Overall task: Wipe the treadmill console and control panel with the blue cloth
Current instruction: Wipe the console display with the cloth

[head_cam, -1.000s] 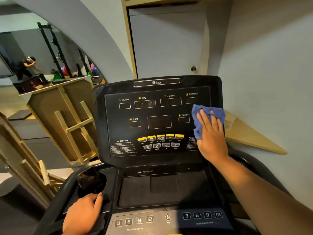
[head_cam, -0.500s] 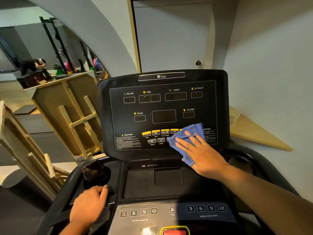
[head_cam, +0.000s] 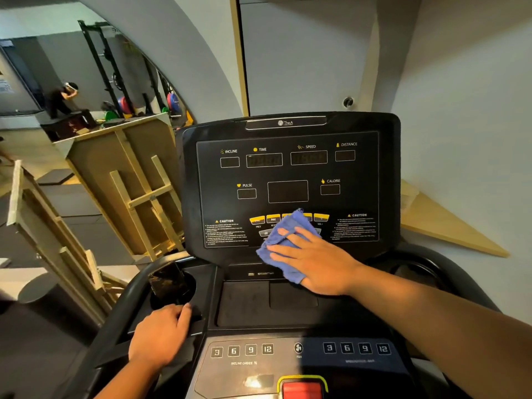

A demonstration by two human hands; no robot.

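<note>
The black treadmill console [head_cam: 288, 174] stands upright ahead, with dark display windows and a row of yellow buttons low on its face. My right hand [head_cam: 316, 260] presses the crumpled blue cloth [head_cam: 283, 240] flat against the console's lower middle, covering some buttons and the bottom edge. Below lies the control panel [head_cam: 259, 358] with numbered incline and speed keys and a red stop button [head_cam: 302, 388]. My left hand [head_cam: 158, 335] grips the left edge of the console tray beside the cup holder.
A dark phone [head_cam: 167, 280] stands in the left cup holder. Wooden frames and panels [head_cam: 135, 191] lean at the left. A grey wall rises close on the right, with a wooden board [head_cam: 443, 223] against it. A mirror shows weight racks and a person.
My right hand swept the cloth from the console's upper right edge down and left to the button row at the lower middle. My left hand stayed on the tray edge.
</note>
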